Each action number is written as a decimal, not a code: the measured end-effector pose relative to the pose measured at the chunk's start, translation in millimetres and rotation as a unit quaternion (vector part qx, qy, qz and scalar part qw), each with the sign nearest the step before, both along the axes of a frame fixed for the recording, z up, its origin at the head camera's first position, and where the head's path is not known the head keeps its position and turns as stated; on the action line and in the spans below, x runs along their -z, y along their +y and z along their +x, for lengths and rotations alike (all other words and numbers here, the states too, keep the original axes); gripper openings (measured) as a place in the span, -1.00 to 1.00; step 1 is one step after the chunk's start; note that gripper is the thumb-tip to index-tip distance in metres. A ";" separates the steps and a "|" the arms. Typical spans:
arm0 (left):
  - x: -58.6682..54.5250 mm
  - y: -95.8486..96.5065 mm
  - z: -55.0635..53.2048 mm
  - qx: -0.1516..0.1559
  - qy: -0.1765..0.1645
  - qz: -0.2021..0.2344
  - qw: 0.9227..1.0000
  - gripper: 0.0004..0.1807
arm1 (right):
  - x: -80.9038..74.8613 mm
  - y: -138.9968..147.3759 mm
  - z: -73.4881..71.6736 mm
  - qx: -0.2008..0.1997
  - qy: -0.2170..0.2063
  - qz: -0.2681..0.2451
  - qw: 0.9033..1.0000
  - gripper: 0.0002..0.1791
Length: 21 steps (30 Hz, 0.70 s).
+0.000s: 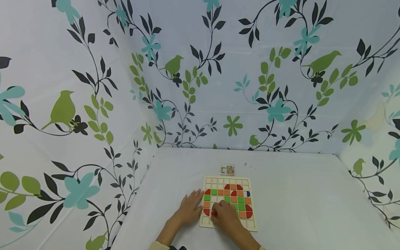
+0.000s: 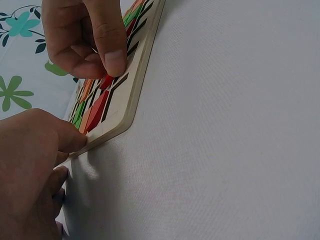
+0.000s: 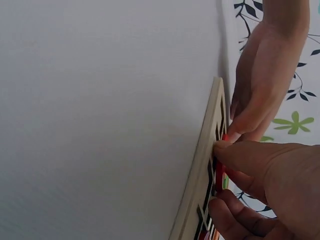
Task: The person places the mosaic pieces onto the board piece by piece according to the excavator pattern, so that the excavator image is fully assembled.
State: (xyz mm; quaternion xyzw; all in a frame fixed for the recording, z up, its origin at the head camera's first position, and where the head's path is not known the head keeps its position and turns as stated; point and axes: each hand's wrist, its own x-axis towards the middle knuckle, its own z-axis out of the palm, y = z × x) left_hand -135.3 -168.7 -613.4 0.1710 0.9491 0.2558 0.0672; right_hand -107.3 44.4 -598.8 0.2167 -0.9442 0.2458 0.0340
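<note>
A pale wooden grid board (image 1: 212,180) lies on the white table, many of its squares filled with red, green and orange pieces and one blue-and-white piece (image 1: 248,194). My left hand (image 1: 190,209) rests along the board's left edge, its thumb touching the rim near a red rounded piece (image 2: 98,111). Over the board's lower left part, my right hand (image 1: 227,218) pinches a red piece (image 3: 220,175) between thumb and fingertips, low against the grid. That hand hides some squares beneath it in the head view.
Just beyond the board's far edge lies a small pattern card (image 1: 227,169) with red, green and orange shapes. White cloth covers the table (image 1: 297,194). Curtains (image 1: 234,86) printed with leaves, birds and flowers hang behind and at both sides.
</note>
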 end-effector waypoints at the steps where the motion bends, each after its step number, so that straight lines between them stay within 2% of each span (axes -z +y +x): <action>1: -0.1 0.0 0.0 0.000 0.001 0.000 1.000 -0.33 | 0.7 -0.4 0.0 -0.001 0.001 0.000 1.000 -0.70; 9: 0.9 0.3 -0.8 -0.001 0.000 0.000 1.000 -0.33 | 6.4 -1.2 -4.2 0.000 -0.010 -0.025 1.000 -0.77; 15: 3.0 0.7 -1.3 -0.003 -0.005 0.002 1.000 -0.33 | 8.4 0.5 -5.8 -0.002 -0.022 -0.023 0.999 -0.80; 21: 2.7 -0.4 -0.4 -0.001 0.000 0.003 1.000 -0.33 | 6.8 -0.7 -7.0 -0.012 -0.010 -0.017 1.000 -0.85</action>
